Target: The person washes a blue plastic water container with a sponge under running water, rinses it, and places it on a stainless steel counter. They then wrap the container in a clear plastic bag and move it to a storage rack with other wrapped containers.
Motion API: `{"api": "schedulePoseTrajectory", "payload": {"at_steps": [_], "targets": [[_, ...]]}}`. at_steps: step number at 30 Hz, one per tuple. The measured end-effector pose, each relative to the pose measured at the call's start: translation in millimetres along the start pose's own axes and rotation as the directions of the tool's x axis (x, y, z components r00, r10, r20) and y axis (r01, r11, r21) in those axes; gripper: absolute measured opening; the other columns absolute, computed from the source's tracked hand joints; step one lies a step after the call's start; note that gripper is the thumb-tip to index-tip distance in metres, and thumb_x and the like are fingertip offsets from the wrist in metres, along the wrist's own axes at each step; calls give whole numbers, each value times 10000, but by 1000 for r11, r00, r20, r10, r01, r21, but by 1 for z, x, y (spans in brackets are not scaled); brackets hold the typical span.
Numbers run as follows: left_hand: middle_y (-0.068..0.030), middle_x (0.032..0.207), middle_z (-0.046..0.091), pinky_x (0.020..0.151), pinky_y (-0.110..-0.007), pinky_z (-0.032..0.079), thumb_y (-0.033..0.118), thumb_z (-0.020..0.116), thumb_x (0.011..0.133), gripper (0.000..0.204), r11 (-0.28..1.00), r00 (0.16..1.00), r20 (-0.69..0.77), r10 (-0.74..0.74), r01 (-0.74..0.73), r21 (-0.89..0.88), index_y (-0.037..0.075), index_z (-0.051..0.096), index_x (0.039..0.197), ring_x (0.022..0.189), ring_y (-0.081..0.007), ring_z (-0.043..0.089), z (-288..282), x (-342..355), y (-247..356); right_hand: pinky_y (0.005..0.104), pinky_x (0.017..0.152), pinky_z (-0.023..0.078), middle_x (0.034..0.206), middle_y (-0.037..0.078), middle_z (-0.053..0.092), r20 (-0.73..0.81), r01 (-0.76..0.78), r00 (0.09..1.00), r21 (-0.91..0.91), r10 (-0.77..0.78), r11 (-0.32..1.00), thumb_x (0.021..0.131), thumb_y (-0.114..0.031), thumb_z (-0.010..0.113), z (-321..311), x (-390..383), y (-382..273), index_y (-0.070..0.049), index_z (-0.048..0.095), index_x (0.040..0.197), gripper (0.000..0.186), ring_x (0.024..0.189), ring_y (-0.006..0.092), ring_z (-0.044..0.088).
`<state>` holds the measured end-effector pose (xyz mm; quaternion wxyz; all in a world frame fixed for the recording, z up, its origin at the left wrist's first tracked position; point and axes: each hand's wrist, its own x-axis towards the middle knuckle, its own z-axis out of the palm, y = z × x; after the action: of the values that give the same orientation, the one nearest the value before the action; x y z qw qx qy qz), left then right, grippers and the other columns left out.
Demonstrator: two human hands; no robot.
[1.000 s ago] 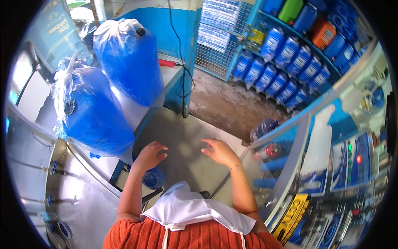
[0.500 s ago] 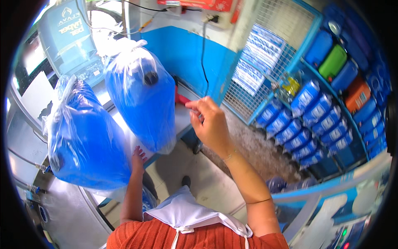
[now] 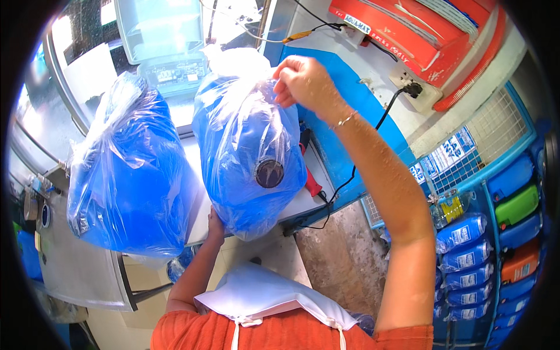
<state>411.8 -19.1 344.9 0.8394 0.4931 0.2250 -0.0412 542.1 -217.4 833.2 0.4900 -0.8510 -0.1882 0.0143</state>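
Note:
A blue water container in a clear plastic bag stands on a white counter, its dark round cap facing me. At the bag's lower left side, my left hand rests against it; most of the fingers are hidden. My right hand is raised beside the gathered top of the bag. Its fingers are curled closed, and whether plastic is pinched in them is hidden. Left of this container sits a second bagged blue container, its bag gathered at the top.
A red-handled tool lies on the counter right of the bag. A black cord hangs from a wall outlet beneath a red box. Blue bottles stack at the right. A metal table stands at left.
My right hand has risen to the bag's top. The right-hand container has tilted or turned so its cap faces me, lower down. My left hand has moved against its lower side. The view has shifted.

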Motion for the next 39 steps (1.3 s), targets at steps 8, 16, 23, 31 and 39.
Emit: {"api": "schedulePoseTrajectory", "payload": {"at_steps": [8,16,23,31,39], "targets": [[-212,1352,438,1009,-400,412,565,284,1008,683,977,976,-215,26,21,214,-16,352,1360,1216,-300,482,68,-17,-26,435,949,490,1092,209,680,253,219,967,-764,-30,606,894,-521,534,38,17,-13,-32,690,1132,566,1057,364,631],[-161,1214,491,909,-405,458,467,358,1023,510,979,980,-165,109,-77,187,4,430,1227,1078,-284,520,136,-56,-37,410,775,559,953,203,707,183,157,983,-852,3,499,778,-110,613,18,0,22,-9,717,966,238,884,343,696],[-144,1240,539,921,-470,442,569,401,953,568,816,855,-104,-508,439,-377,107,474,1274,1126,-322,552,69,-79,-46,475,788,540,932,280,658,230,235,968,-684,-101,690,823,-108,653,-17,-95,30,18,572,1048,271,917,437,643],[-128,1112,569,876,-500,454,603,425,926,613,767,943,194,-270,333,-548,76,469,1236,1076,-337,556,103,-49,-30,483,624,526,730,223,625,200,92,976,-725,81,682,753,-73,732,-58,-261,31,15,459,1088,441,729,436,640],[-129,1118,569,875,-499,454,601,425,927,614,815,788,401,-468,560,-150,78,469,1245,1078,-339,556,206,-73,-100,494,648,513,771,231,637,-239,-536,840,-509,487,673,688,-44,707,-69,-419,74,9,517,1068,429,739,436,640]]}}
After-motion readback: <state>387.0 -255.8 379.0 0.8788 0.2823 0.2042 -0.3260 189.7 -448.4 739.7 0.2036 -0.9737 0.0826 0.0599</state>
